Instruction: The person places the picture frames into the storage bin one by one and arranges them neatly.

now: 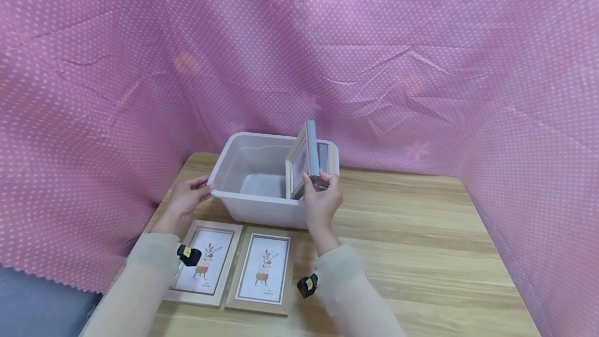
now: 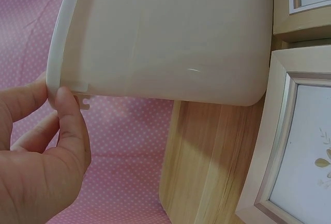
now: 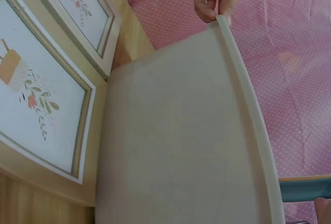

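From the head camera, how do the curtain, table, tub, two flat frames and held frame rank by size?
1. Curtain
2. Table
3. Tub
4. Left frame, right frame: too alike to rank; a sleeve hides part of the left
5. Held frame, seen at a slant

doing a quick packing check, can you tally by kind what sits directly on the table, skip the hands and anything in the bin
Picture frames: 2
Plastic bin: 1
Total: 3
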`<state>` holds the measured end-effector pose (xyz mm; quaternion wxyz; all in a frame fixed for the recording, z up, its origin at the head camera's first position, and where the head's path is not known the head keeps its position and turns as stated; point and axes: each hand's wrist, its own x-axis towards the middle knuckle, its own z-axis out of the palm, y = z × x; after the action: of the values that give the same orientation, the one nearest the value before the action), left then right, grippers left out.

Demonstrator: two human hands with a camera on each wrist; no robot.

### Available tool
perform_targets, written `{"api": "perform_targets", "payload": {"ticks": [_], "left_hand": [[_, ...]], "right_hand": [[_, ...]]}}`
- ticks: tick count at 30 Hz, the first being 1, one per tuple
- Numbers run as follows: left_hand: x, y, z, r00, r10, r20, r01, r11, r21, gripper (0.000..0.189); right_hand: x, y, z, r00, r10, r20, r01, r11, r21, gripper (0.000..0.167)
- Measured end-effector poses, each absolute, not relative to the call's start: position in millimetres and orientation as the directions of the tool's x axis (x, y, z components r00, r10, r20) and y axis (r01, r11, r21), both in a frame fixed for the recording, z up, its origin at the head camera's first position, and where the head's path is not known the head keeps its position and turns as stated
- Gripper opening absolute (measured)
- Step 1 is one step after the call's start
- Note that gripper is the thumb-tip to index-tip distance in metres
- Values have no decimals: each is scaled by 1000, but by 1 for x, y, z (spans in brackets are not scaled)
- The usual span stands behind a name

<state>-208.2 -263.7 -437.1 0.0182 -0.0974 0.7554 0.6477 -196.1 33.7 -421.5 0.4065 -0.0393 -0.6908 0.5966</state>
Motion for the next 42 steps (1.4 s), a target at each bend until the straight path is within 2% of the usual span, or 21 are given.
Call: {"api": "perform_targets", "payload": {"ticks": [8, 23, 42], "left_hand": [[-215, -263, -438, -979, -129, -159, -179, 167, 969, 50], [-227, -260, -441, -983, -123, -134, -148, 109, 983, 50], [-224, -262, -439, -983, -117, -140, -155, 128, 980, 49]], "right_hand": [[-199, 30, -430, -672, 528, 519, -405, 325, -854, 33], [-212, 34, -450, -670, 515, 534, -385, 374, -844, 32], [-208, 35, -449, -721, 467, 512, -301, 454, -839, 31]]}}
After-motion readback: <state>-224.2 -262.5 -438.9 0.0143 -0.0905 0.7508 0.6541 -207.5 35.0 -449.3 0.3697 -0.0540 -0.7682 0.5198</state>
